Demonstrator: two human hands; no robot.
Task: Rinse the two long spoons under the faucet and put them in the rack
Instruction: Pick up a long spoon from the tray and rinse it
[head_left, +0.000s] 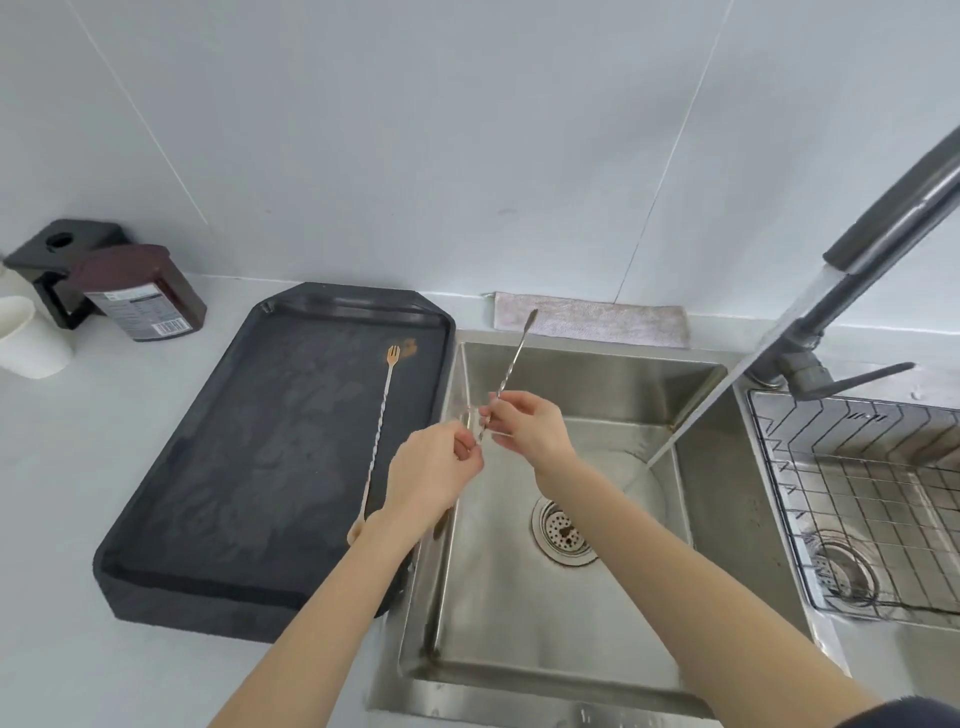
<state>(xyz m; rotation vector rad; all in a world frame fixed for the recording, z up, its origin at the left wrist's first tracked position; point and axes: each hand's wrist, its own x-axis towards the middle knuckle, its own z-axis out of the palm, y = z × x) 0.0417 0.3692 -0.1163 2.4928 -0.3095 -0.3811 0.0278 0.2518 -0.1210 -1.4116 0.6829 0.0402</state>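
Note:
A long twisted silver spoon (511, 366) slants over the left edge of the steel sink (592, 660), its far end pointing toward the back wall. My left hand (434, 475) and my right hand (524, 423) both pinch its shaft near the middle, fingers closed on it. Its lower end shows below my left wrist. A second long spoon (382, 410), gold-toned with a small fork end, lies lengthwise on the black tray (260, 457). Water runs from the grey faucet (883, 228) in a slanted stream, landing right of my hands. The wire rack (852, 499) sits in the right basin.
A folded pink cloth (592, 317) lies behind the sink. At the far left stand a dark jar (140, 293), a black holder (62, 260) and a white cup (28, 338). The sink drain (563, 530) is between my forearms. White countertop surrounds the tray.

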